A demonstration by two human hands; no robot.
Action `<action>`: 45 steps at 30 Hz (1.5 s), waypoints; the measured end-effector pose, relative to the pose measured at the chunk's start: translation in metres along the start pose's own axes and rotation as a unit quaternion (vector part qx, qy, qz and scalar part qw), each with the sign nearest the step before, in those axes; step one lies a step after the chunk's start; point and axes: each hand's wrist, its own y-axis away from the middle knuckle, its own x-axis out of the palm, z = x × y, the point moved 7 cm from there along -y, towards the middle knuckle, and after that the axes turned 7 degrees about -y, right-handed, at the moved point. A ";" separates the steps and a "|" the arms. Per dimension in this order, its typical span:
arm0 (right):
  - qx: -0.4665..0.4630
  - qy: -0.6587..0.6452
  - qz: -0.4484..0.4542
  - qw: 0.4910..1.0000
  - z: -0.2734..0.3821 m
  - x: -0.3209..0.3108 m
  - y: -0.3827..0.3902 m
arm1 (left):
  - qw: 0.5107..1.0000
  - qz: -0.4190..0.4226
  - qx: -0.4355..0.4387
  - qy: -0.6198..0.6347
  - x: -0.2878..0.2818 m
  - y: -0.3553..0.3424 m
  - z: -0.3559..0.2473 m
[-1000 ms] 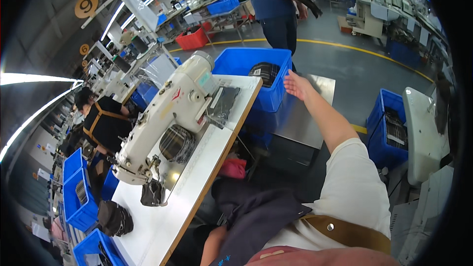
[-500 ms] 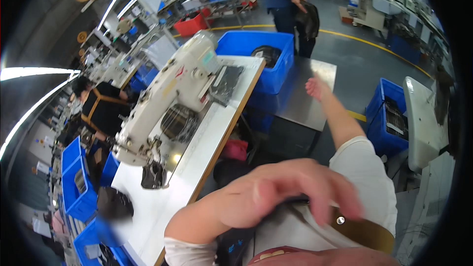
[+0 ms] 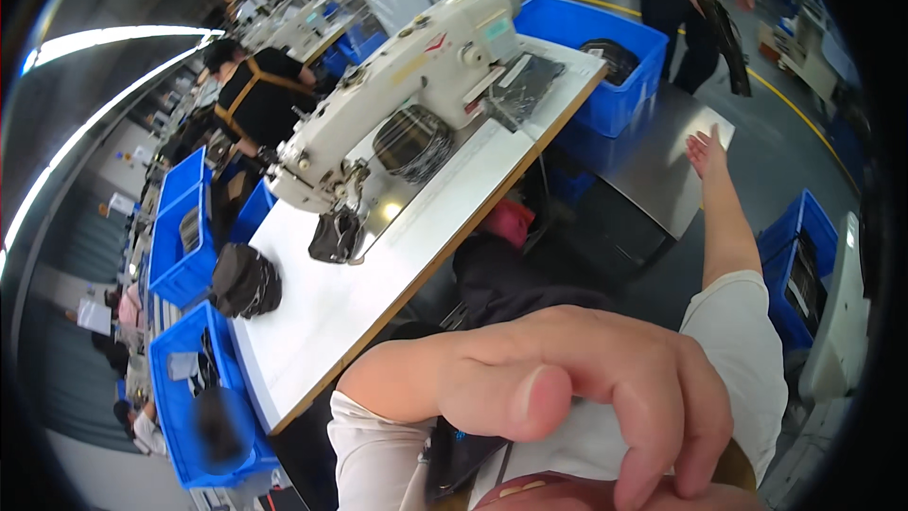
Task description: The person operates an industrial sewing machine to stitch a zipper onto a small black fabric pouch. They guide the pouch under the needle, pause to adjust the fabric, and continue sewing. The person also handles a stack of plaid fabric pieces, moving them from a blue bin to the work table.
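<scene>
Where a sewing machine [image 3: 399,76] stands, white tabletop [image 3: 317,317], grey floor [image 3: 777,156] beyond.

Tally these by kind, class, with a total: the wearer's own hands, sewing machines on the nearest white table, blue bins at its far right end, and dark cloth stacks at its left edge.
Hands: 2 (left hand, right hand)
Sewing machine: 1
Blue bin: 1
Dark cloth stack: 1
Total: 5

1. Table [image 3: 653,175]: shiny metal top, square-cornered, carrying the bin at its left end.
2. Bin [image 3: 619,112]: blue, open-topped, standing upright.
3. Bundle [image 3: 611,61]: dark, rounded, lying inside the bin toward its right side.
</scene>
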 end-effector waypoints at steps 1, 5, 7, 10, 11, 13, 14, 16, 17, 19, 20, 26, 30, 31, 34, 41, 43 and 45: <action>0.010 -0.037 -0.002 0.999 -0.014 0.005 0.005 | 1.000 -0.019 0.005 -0.016 -0.005 0.002 -0.002; 0.064 -0.165 -0.051 0.983 -0.031 0.012 0.026 | 0.981 -0.177 0.028 -0.078 -0.069 0.033 0.005; 0.102 -0.085 -0.033 0.991 -0.041 0.003 0.020 | 0.936 -0.330 -0.010 -0.124 -0.124 0.059 -0.012; 0.036 -0.071 -0.085 0.993 -0.058 -0.038 -0.007 | 0.850 -0.504 -0.079 -0.133 -0.213 0.128 -0.029; 0.032 -0.046 -0.081 0.995 -0.071 -0.053 -0.014 | 0.826 -0.536 -0.098 -0.141 -0.232 0.150 -0.022; 0.073 0.005 -0.170 0.983 -0.129 -0.049 0.003 | 0.802 -0.562 -0.146 -0.139 -0.248 0.181 -0.006; 0.055 0.010 -0.181 0.982 -0.125 -0.061 0.001 | 0.795 -0.561 -0.184 -0.141 -0.253 0.183 0.008; 0.030 0.015 -0.252 0.967 -0.116 -0.087 0.004 | 0.787 -0.530 -0.258 -0.180 -0.255 0.172 0.040; 0.020 0.021 -0.272 0.962 -0.111 -0.094 0.007 | 0.785 -0.514 -0.291 -0.185 -0.252 0.165 0.054; -0.013 0.033 -0.337 0.941 -0.106 -0.096 0.013 | 0.779 -0.472 -0.357 -0.206 -0.246 0.163 0.067; -0.026 0.055 -0.346 0.936 -0.107 -0.095 0.013 | 0.775 -0.438 -0.394 -0.226 -0.240 0.162 0.067; -0.113 0.054 -0.241 0.962 -0.062 -0.168 -0.084 | 0.749 -0.431 -0.294 -0.407 -0.274 0.143 -0.042; -0.046 0.185 -0.213 0.958 -0.109 -0.138 -0.121 | 0.679 -0.641 -0.050 -0.355 -0.335 0.167 -0.194; -0.080 0.217 -0.211 0.950 -0.106 -0.135 -0.131 | 0.673 -0.660 -0.011 -0.335 -0.345 0.186 -0.222; -0.070 0.326 -0.235 0.913 -0.107 -0.136 -0.146 | 0.637 -0.676 0.052 -0.368 -0.352 0.169 -0.189; -0.076 0.061 -0.030 0.995 -0.125 -0.111 -0.129 | 0.729 -0.612 -0.058 -0.301 -0.328 0.114 -0.056; -0.048 0.036 -0.076 0.995 -0.107 -0.115 -0.122 | 0.749 -0.606 -0.057 -0.262 -0.323 0.111 -0.030; -0.047 0.121 -0.135 0.982 -0.080 -0.116 -0.115 | 0.808 -0.529 -0.101 -0.239 -0.317 0.118 0.014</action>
